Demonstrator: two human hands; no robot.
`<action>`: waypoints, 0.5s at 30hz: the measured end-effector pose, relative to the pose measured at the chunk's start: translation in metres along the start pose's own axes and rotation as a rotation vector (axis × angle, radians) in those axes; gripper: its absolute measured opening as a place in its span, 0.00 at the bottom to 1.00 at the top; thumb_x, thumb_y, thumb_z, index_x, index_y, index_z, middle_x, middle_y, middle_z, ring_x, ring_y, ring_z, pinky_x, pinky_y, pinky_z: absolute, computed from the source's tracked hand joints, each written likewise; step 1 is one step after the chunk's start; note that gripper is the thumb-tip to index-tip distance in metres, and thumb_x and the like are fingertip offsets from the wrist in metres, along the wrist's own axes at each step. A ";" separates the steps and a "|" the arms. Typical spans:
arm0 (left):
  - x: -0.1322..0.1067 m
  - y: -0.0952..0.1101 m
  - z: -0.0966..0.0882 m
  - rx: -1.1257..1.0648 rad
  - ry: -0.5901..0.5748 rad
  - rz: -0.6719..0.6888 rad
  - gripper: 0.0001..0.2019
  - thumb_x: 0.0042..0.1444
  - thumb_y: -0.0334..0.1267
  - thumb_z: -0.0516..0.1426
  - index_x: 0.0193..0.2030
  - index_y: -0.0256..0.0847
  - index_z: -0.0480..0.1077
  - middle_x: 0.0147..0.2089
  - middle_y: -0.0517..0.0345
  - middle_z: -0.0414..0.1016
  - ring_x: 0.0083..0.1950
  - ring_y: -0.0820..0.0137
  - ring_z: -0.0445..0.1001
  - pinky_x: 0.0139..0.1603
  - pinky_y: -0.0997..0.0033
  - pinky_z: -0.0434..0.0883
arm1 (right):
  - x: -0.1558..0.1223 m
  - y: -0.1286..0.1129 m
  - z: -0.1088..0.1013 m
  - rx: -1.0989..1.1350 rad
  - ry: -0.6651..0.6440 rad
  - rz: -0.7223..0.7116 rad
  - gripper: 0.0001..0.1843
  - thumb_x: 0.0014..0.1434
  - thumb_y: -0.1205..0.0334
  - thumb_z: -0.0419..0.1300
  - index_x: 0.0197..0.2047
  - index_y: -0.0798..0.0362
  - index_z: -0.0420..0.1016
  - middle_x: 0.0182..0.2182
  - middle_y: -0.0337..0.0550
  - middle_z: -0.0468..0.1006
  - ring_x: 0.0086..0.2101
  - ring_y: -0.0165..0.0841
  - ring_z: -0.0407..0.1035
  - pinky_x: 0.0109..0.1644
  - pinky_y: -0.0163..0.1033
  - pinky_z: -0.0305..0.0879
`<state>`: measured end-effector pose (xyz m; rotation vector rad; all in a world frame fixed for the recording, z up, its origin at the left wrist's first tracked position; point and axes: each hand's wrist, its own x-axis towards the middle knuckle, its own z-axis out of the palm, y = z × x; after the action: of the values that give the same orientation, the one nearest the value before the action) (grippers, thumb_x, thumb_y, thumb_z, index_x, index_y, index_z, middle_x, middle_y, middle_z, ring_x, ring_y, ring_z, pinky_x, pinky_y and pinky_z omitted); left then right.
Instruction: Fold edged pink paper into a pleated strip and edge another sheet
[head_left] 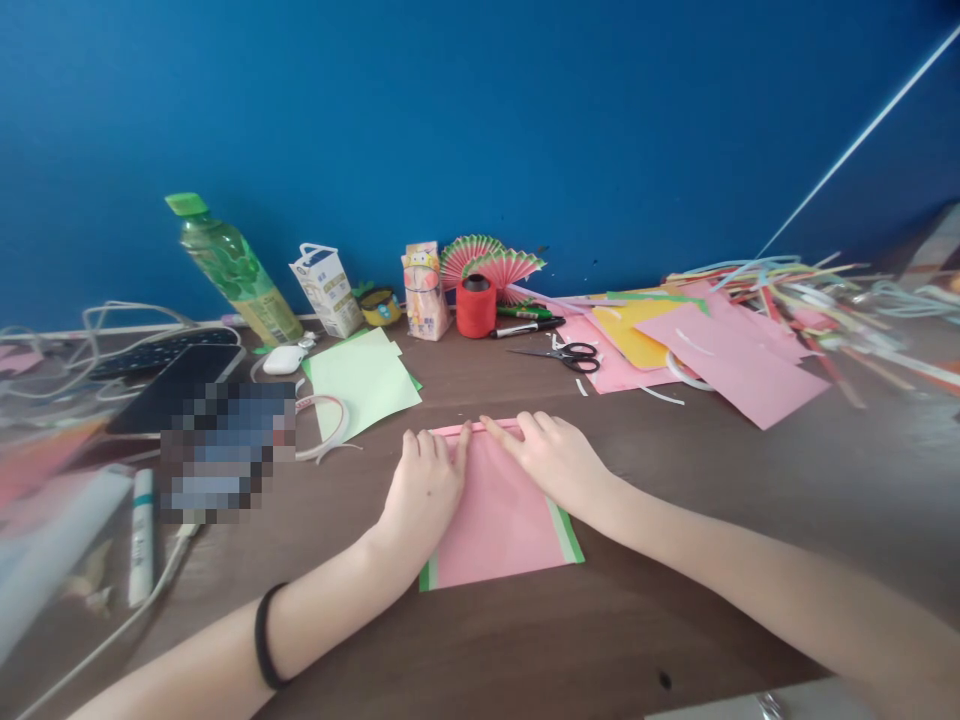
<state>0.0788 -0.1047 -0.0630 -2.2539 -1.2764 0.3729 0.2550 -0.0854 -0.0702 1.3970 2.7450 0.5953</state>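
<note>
A pink sheet of paper with green and pale green strips along its left and right sides lies in front of me on the dark table. Its far edge is turned over in a narrow fold. My left hand grips the left part of that fold, its index finger stretched along the crease and the other fingers curled. On the right part, my right hand holds the same edge with its index fingertip close to the left one. Both thumbs are mostly hidden. A black band circles my left wrist.
Black scissors, a red thread spool and paper fans stand or lie behind the sheet. Pale green paper is at the left, pink sheets at the right. A green bottle and a marker are farther left.
</note>
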 end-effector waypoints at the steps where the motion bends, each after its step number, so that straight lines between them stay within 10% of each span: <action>1: 0.000 0.000 -0.001 0.003 -0.009 0.004 0.27 0.53 0.22 0.45 0.62 0.35 0.56 0.34 0.45 0.73 0.37 0.62 0.70 0.44 0.56 0.64 | 0.000 0.000 0.000 -0.001 -0.001 -0.002 0.30 0.56 0.78 0.46 0.60 0.50 0.59 0.31 0.49 0.70 0.31 0.34 0.64 0.31 0.37 0.60; 15: 0.001 0.000 -0.004 -0.020 -0.037 -0.009 0.26 0.53 0.21 0.46 0.60 0.34 0.59 0.35 0.44 0.72 0.38 0.61 0.70 0.44 0.57 0.64 | 0.000 -0.005 -0.003 0.009 0.011 0.032 0.27 0.58 0.76 0.45 0.58 0.46 0.62 0.31 0.48 0.71 0.29 0.34 0.65 0.29 0.39 0.55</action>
<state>0.0812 -0.1050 -0.0597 -2.2669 -1.3140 0.4016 0.2507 -0.0893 -0.0692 1.4472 2.7423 0.5946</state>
